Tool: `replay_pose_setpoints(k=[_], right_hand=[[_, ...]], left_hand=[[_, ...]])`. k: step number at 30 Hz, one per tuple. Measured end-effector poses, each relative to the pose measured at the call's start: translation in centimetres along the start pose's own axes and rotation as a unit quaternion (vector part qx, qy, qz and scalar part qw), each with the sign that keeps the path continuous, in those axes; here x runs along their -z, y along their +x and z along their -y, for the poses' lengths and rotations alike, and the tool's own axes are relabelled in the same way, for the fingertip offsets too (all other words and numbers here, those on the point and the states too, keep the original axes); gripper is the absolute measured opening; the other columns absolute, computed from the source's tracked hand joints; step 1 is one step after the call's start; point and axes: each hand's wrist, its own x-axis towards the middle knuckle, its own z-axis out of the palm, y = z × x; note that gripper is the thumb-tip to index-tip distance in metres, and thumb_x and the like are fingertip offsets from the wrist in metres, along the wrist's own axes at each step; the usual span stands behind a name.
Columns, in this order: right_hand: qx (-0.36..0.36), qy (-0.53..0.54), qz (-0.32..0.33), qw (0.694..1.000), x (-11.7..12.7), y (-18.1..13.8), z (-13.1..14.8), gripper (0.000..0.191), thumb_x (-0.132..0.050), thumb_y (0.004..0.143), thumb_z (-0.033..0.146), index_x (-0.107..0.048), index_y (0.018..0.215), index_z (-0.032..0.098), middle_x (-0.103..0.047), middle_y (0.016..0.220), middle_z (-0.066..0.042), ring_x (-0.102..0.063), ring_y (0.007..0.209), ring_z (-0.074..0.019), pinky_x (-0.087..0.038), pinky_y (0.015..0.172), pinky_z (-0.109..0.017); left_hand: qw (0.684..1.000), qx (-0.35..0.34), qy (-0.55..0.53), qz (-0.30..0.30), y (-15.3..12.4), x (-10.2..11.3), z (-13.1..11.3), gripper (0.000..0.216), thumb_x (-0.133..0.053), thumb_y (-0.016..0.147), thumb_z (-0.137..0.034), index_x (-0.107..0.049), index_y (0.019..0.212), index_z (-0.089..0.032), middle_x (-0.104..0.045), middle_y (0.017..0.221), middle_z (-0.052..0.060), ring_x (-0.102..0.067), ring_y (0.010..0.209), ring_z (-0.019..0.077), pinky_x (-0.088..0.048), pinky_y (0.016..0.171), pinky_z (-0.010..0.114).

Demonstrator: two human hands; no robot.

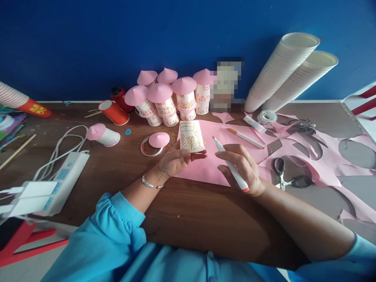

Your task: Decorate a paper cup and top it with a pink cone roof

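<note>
In my left hand (176, 159) is an upside-down white paper cup (191, 136), its rim resting on my fingers. Orange-red flowers, yellowish stems and a yellow window outline are drawn on its side. My right hand (242, 164) grips a white marker (233, 168) with a red end; its uncapped tip points up toward the cup, a short gap away. Beneath both hands lies a pink paper sheet (205, 170). Another marker (246, 138), white with an orange-brown cap, rests on that sheet. Left of the cup, a pink paper cone (159, 140) leans on a tape roll (146, 148).
Several decorated cups with pink cone roofs (160, 93) stand against the blue wall. Tall stacks of white cups (283, 70) lean at right. Scissors (282, 181) lie among pink paper scraps (326, 164). A power strip (66, 184) with cables sits at left, near a red cup (114, 112).
</note>
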Motion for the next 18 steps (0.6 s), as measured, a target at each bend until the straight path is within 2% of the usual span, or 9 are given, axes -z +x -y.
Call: replay_pose_setpoints(k=[4, 8, 18], right_hand=[[-0.013, -0.003, 0.007, 1.0, -0.2, 0.0, 0.0, 0.045, -0.057, 0.103, 0.019, -0.054, 0.147, 0.029, -0.07, 0.104, -0.007, -0.07, 0.085, -0.024, -0.062, 0.07, -0.04], [-0.016, -0.004, 0.015, 1.0, -0.3, 0.0, -0.2, 0.047, -0.061, 0.101, 0.019, -0.053, 0.147, 0.027, -0.072, 0.107, -0.008, -0.07, 0.087, -0.0246, -0.062, 0.07, -0.039], [-0.042, -0.011, 0.039, 0.998, -0.8, -1.1, -0.9, 0.047, -0.058, 0.102, 0.014, -0.051, 0.147, 0.025, -0.071, 0.102, -0.009, -0.067, 0.086, -0.0236, -0.06, 0.071, -0.038]], left_hand=[[1.0, -0.017, 0.017, 0.001, 0.1, -0.2, 0.1, 0.048, -0.092, 0.071, -0.033, -0.072, 0.113, -0.022, -0.08, 0.102, 0.006, -0.078, 0.098, 0.0288, -0.057, 0.101, 0.053], [0.998, -0.021, 0.051, 0.0, 0.3, 0.0, 0.1, 0.044, -0.093, 0.07, -0.031, -0.074, 0.108, -0.02, -0.079, 0.103, 0.006, -0.076, 0.102, 0.0284, -0.058, 0.1, 0.051], [0.996, -0.036, 0.08, 0.012, 0.0, -0.3, 0.2, 0.046, -0.089, 0.077, -0.027, -0.074, 0.121, -0.024, -0.078, 0.117, 0.008, -0.074, 0.111, 0.0287, -0.057, 0.102, 0.048]])
